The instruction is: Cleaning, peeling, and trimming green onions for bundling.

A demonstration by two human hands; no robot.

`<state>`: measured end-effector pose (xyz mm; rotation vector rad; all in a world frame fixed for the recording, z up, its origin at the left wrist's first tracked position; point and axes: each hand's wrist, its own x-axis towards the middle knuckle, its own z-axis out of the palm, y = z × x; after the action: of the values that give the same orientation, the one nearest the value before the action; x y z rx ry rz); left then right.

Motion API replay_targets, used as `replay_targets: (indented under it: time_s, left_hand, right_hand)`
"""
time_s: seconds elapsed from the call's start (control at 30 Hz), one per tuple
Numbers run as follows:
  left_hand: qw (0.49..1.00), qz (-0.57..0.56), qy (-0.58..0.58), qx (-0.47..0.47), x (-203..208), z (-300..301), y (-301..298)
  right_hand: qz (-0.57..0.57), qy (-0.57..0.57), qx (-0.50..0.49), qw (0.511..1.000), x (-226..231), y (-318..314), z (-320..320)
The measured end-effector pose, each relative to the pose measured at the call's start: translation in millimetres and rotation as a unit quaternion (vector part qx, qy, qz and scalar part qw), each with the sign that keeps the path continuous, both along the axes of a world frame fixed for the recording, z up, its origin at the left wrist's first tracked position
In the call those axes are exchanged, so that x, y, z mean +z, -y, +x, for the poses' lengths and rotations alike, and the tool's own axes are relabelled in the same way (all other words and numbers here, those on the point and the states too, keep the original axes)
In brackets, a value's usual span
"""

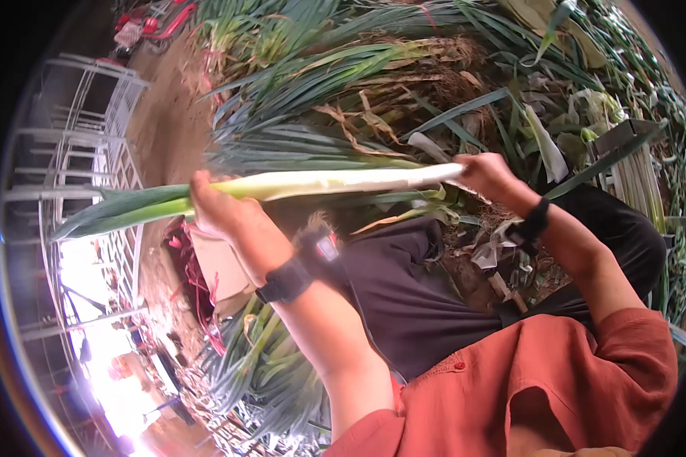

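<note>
A long leek (335,181) stretches level in front of me, its pale shank to the right and its green leaves to the left. My left hand (219,207) is wrapped round it where the white turns green, and the leaf ends stick out beyond. At the white tip, my right hand (489,179) has its fingers closed. A thin pale strip hangs just under those fingers; whether it is still joined to the shank is hard to see. Beneath and beyond the held leek lies a heap of untrimmed leeks (312,84), with brown roots toward the right.
Peeled-off leaves and skins (545,145) litter the ground at the right, beside a grey metal-edged block (625,152). More leeks (274,365) lie near my left elbow, by a cardboard piece (219,263) and red ties (198,293). White metal racks (118,122) stand at the far left.
</note>
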<state>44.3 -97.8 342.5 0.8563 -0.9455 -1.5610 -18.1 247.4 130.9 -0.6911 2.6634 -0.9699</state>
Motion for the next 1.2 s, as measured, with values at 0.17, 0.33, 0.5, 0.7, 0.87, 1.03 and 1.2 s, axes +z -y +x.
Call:
replay_targets:
  time_s: [0.17, 0.33, 0.5, 0.7, 0.87, 1.03, 1.2]
  left_hand:
    - [0.990, -0.040, 0.021, 0.132, 14, 54, 68]
    - [0.991, 0.061, -0.031, 0.114, 0, 143, 142]
    - [0.973, 0.052, 0.075, 0.211, -49, 336, 225]
    - [0.913, 0.125, 0.389, -0.018, -212, 402, 171]
    - [0.704, -0.013, 0.707, 0.066, -249, 348, 114]
    - [0.717, -0.071, 0.693, 0.034, -241, 366, 114]
    - [0.744, -0.024, 0.667, 0.025, -261, 348, 121]
  right_hand:
    - [0.254, 0.103, -0.174, 0.946, -87, -157, 0]
    - [0.462, -0.136, 0.282, 0.830, -127, -323, -36]
    - [0.207, 0.083, 0.124, 0.967, -113, -200, 2]
    - [0.280, 0.003, 0.317, 0.906, -118, -163, -14]
    - [0.258, -0.055, 0.360, 0.895, -139, -155, -10]
    - [0.225, 0.209, 0.119, 0.944, -118, -92, 21]
    - [0.222, 0.139, 0.138, 0.955, -111, -63, 19]
